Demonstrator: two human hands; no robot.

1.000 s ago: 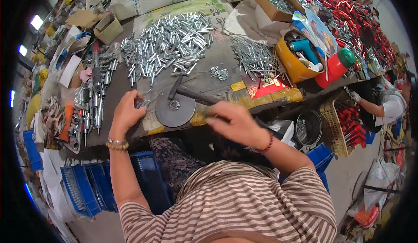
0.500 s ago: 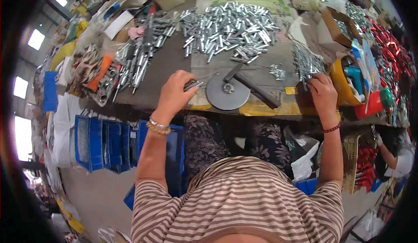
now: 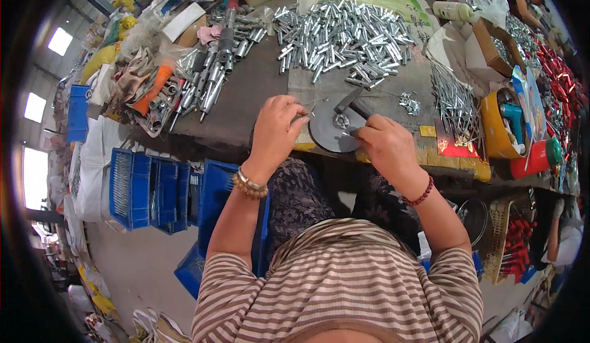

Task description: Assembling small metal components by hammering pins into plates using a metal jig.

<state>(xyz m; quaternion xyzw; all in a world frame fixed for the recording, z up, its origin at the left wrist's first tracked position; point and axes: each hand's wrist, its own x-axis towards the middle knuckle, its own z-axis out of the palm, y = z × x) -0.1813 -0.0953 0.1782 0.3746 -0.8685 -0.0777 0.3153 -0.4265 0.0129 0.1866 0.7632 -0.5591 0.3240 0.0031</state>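
Two hands meet over one dark round metal disc (image 3: 332,133), which lies flat at the near edge of the workbench (image 3: 258,100), a small nut-like fitting at its centre and a dark bar-shaped tool (image 3: 351,101) resting across its far rim. We judge that we are at the fitting step, seating a small part at the disc. Our left hand (image 3: 275,128) is curled shut on a small silvery piece (image 3: 301,117) at the disc's left rim; our right hand (image 3: 384,146) has its fingertips pinched together at the right rim, on something too small for us to make out. The next move, we think, calls for steady alignment of the piece with the centre fitting while the disc is kept from sliding off the bench edge. The disc looks dull, thin and flat. Beyond it, well apart, lies a broad heap of silver tubes (image 3: 344,36); a loose bundle of thin rods (image 3: 455,100) sits to the right, near a yellow tub (image 3: 491,128), and blue crates (image 3: 147,186) stand below the bench on the left.
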